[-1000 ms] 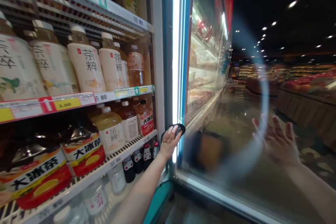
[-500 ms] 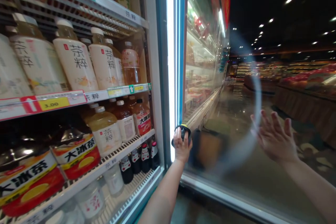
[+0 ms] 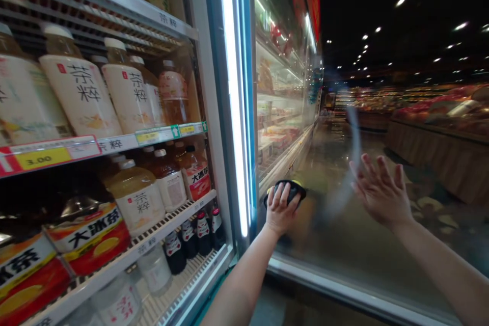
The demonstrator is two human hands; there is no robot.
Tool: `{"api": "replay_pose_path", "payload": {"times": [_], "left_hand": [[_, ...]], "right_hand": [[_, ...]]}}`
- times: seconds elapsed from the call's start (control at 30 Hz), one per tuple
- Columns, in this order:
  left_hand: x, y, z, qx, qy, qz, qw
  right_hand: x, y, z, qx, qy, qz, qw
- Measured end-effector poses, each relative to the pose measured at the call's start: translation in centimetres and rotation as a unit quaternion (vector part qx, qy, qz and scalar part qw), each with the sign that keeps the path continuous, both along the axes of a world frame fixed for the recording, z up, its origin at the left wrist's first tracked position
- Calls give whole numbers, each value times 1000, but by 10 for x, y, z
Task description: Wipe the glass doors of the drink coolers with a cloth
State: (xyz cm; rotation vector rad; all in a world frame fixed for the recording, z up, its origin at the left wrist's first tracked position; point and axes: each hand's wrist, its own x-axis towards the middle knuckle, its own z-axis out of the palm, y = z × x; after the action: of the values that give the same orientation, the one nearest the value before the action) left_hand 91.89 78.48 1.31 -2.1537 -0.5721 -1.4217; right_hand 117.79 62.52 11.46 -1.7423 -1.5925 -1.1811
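Glass door [image 3: 367,244] of the cooler stands swung open beside the stocked shelves [image 3: 114,142], with the left hand [image 3: 280,209] pressing a dark pad [image 3: 292,189] against it and the right hand [image 3: 380,193] flat, fingers spread, bracing it; uneven pressure could swing the door and slip the pad.

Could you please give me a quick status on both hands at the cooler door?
Left hand presses a black cleaning pad on the glass door. Right hand open, flat on the glass. Nothing between them.
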Motion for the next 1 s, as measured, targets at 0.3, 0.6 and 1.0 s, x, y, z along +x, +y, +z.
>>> {"api": "replay_pose_path", "payload": {"times": [0.3, 0.6, 1.0], "left_hand": [[27, 14, 59, -116, -264, 131, 948], [3, -11, -17, 65, 81, -40, 994], [78, -38, 39, 86, 62, -69, 992]], "right_hand": [[-1, 4, 0, 19, -12, -5, 1000], [-1, 3, 4, 19, -15, -3, 1000], [-2, -4, 17, -5, -13, 4, 1000]]}}
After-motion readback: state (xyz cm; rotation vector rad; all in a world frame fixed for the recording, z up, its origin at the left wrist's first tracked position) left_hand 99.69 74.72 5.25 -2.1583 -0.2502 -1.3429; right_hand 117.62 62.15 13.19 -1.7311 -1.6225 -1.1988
